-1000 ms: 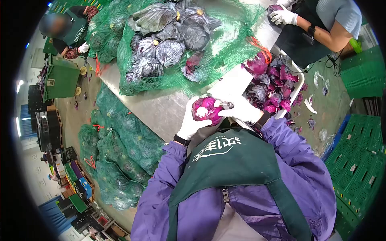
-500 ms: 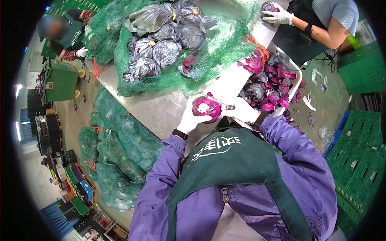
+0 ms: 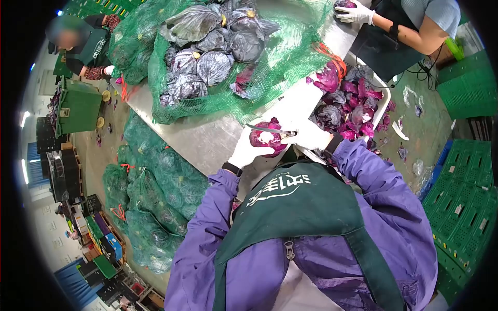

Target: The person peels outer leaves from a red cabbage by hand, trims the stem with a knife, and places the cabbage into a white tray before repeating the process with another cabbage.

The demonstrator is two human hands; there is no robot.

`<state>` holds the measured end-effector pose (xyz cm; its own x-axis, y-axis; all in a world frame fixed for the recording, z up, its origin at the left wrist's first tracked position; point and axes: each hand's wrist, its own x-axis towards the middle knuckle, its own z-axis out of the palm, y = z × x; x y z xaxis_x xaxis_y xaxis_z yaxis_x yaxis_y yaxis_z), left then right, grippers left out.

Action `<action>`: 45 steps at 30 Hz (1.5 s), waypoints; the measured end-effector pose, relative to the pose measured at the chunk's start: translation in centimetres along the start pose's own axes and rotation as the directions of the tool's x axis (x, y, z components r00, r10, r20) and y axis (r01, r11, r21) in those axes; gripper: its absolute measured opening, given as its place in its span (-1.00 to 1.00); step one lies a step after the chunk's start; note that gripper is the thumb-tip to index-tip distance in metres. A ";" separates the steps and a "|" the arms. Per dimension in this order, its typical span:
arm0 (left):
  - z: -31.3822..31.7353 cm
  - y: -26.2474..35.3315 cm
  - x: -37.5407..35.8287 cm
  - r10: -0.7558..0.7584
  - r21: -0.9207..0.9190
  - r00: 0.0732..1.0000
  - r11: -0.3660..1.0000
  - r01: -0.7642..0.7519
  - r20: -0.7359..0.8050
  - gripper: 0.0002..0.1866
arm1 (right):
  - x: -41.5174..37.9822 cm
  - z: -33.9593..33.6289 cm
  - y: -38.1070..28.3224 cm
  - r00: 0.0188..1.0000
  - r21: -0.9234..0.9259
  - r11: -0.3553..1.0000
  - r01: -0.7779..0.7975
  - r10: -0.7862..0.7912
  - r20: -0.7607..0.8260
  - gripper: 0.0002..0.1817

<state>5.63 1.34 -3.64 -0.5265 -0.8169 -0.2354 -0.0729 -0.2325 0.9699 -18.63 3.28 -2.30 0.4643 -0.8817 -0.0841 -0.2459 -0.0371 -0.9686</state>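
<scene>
My left hand [image 3: 245, 150], in a white glove, is closed around a red cabbage [image 3: 271, 144] with its pale cut stem end facing up. The gloved right hand [image 3: 313, 137] grips a knife [image 3: 267, 129] by its handle. Its thin blade lies across the top of the cabbage, close to the pale patch. Both hands are just above the near edge of the metal table [image 3: 199, 132]. To the right of my right hand, a white bin [image 3: 385, 98] holds purple trimmed leaves and several cabbages.
An open green net sack [image 3: 290, 57] of cabbages [image 3: 215, 69] lies across the table. Full net sacks [image 3: 155, 207] stand on the floor at left. One co-worker's gloved hand [image 3: 358, 13] holds a cabbage at upper right; another person [image 3: 85, 44] stands at upper left. Green crates [image 3: 461, 202] rise at right.
The knife blade has come over the top of the cabbage, where the pale cut end was uncovered before. My right hand has shifted slightly left, toward the cabbage.
</scene>
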 end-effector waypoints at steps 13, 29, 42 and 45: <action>0.4 0.0 0.0 -0.060 -0.131 0.994 0.990 0.048 -0.091 0.02 | -0.6 0.1 -3.2 0.990 -0.217 0.968 -0.129 0.112 -0.088 -0.47; 0.4 0.0 0.1 -0.010 0.048 0.991 0.999 0.017 -0.135 -0.08 | -0.2 1.9 -1.3 0.965 0.124 0.985 -0.119 0.144 -0.219 -0.58; -0.2 -2.0 0.0 -0.042 0.013 0.968 0.999 0.047 -0.246 -0.09 | -5.0 -2.2 1.7 0.849 0.273 0.874 -0.401 0.467 -0.248 -0.85; -0.2 -2.5 0.0 -0.047 0.044 0.960 0.997 0.061 -0.276 -0.09 | -3.5 -0.2 -1.7 0.878 0.166 0.968 -0.190 0.243 -0.413 -0.43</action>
<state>5.97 1.86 -6.11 -0.2688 -0.9189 -0.2887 -0.1424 -0.2585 0.9555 -20.01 6.33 -0.33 -0.0032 -0.9772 -0.2123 -0.1851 0.2092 -0.9602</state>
